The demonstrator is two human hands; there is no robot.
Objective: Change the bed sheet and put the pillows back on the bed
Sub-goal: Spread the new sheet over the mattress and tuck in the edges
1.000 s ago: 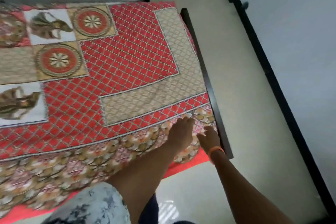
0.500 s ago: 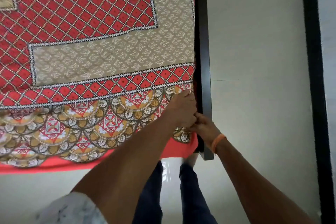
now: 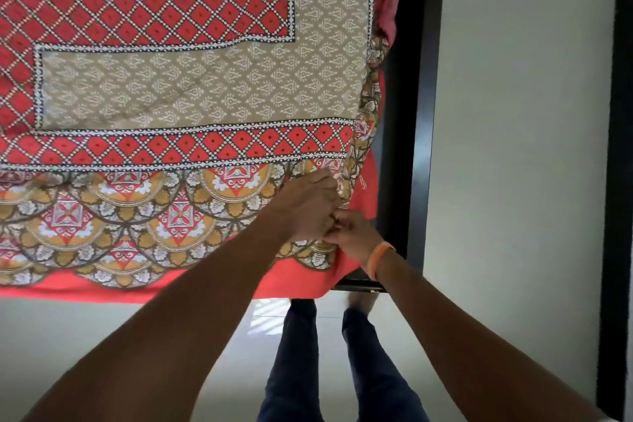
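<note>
A red, beige and gold patterned bed sheet [image 3: 191,86] covers the bed and hangs over its near edge. At the bed's near right corner my left hand [image 3: 308,205] grips the sheet's scalloped border with curled fingers. My right hand [image 3: 356,233], with an orange band at the wrist, pinches the sheet's red hem just below and to the right, touching the left hand. The corner of the sheet bunches between the two hands. No pillows are in view.
A black bed frame rail [image 3: 424,106] runs along the bed's right side. Pale tiled floor [image 3: 513,147] lies to the right and in front. A dark skirting strip [image 3: 620,181] lines the right wall. My legs in dark trousers [image 3: 342,363] stand before the bed.
The view has swung down over the bed's corner. Both hands went from resting flat on the sheet's border to gripping its corner together.
</note>
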